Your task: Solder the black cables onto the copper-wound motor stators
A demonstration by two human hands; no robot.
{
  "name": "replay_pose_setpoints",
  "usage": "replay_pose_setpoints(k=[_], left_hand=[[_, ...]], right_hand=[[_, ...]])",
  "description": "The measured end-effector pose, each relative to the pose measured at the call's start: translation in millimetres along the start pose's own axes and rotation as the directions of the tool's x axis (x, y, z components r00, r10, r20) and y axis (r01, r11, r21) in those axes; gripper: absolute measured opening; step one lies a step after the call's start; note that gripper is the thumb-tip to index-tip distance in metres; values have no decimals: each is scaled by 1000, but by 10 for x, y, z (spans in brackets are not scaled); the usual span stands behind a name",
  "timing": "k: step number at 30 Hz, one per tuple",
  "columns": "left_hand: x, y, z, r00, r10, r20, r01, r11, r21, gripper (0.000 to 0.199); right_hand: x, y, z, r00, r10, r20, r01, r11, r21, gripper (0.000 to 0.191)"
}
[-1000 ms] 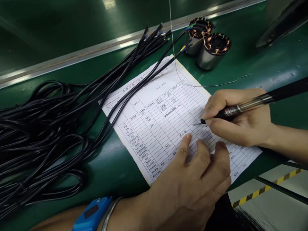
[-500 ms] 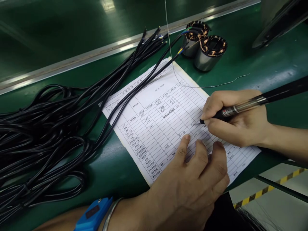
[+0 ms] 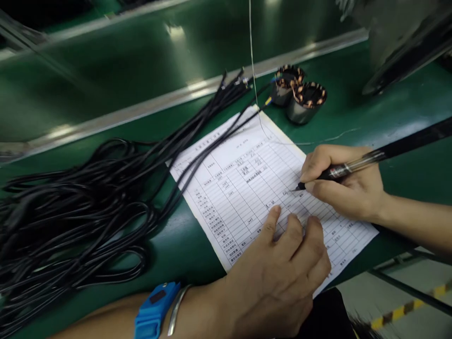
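Gripping the pen in the right hand, tip toward the form on the worktop, slanting out past its right edge; resting the left hand, spread and apart, on its near part.

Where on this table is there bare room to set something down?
The table looks bare right of the two coils, above the right hand; a smaller patch lies between the cables, the paper and the blue wristband. Picture left is crowded with cables, some crossing the paper.
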State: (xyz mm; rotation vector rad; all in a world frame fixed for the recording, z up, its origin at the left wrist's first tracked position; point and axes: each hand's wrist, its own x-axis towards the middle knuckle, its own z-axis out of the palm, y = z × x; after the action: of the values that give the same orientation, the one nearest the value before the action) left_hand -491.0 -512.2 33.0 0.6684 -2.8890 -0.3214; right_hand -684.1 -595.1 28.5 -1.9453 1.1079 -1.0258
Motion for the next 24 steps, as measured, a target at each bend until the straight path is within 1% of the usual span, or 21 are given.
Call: replay_pose_setpoints(k=[3, 4, 5, 7, 9, 10, 11, 12, 13, 15, 16, 17, 18, 19, 21, 24], left_hand=[[5, 21, -31, 1000, -21, 19, 21, 1000, 18, 48], [11, 28, -42, 999, -33, 26, 32, 999, 17, 49], [18, 33, -55, 998, -46, 34, 46, 999, 8, 48], [25, 35, -84, 997, -70, 45, 72, 996, -46, 45], [4, 19, -124, 992, -122, 34, 126, 982, -142, 45], [-24, 0, -149, 984, -175, 26, 177, 965, -192, 47], [-65, -26, -178, 967, -254, 23, 252, 941, -227, 49], [-120, -61, -208, 933, -359, 23, 354, 905, -235, 51], [-184, -104, -237, 878, -478, 26, 472, 856, -213, 51], [-322, -209, -281, 728, -685, 7, 682, 724, -109, 51], [-382, -267, -292, 659, -752, -20, 751, 659, -51, 51], [-427, -324, -295, 611, -790, -51, 791, 612, -5, 51], [-454, -378, -292, 583, -808, -86, 812, 583, 29, 51], [-460, -425, -286, 566, -816, -119, 824, 563, 63, 52], [-420, -484, -275, 545, -823, -159, 838, 531, 126, 55], [-314, -479, -268, 527, -839, -136, 845, 500, 188, 62]], right_hand=[[-15, 0, 0, 997, -48, -59, 45, 997, -64, 7], [-19, 9, -1, 995, -80, -65, 73, 991, -112, 7], [-22, 25, -4, 991, -118, -57, 107, 980, -166, 14], [-18, 74, -18, 982, -188, -12, 179, 949, -261, 25], [2, 128, -39, 967, -248, 62, 254, 906, -337, 23], [15, 148, -49, 957, -272, 101, 290, 885, -364, 20], [28, 160, -58, 948, -285, 141, 318, 866, -385, 18], [39, 164, -63, 939, -294, 180, 343, 848, -405, 17], [48, 160, -64, 930, -299, 214, 364, 831, -420, 17], [51, 138, -53, 914, -313, 260, 400, 808, -432, 15], [48, 126, -42, 903, -324, 284, 422, 799, -429, 14], [43, 117, -27, 890, -336, 309, 445, 790, -422, 14], [38, 111, -12, 876, -349, 334, 468, 782, -412, 14], [35, 110, 4, 861, -361, 359, 491, 774, -399, 14], [37, 119, 27, 834, -374, 407, 526, 763, -377, 17], [53, 144, 33, 810, -359, 464, 543, 758, -360, 20]])
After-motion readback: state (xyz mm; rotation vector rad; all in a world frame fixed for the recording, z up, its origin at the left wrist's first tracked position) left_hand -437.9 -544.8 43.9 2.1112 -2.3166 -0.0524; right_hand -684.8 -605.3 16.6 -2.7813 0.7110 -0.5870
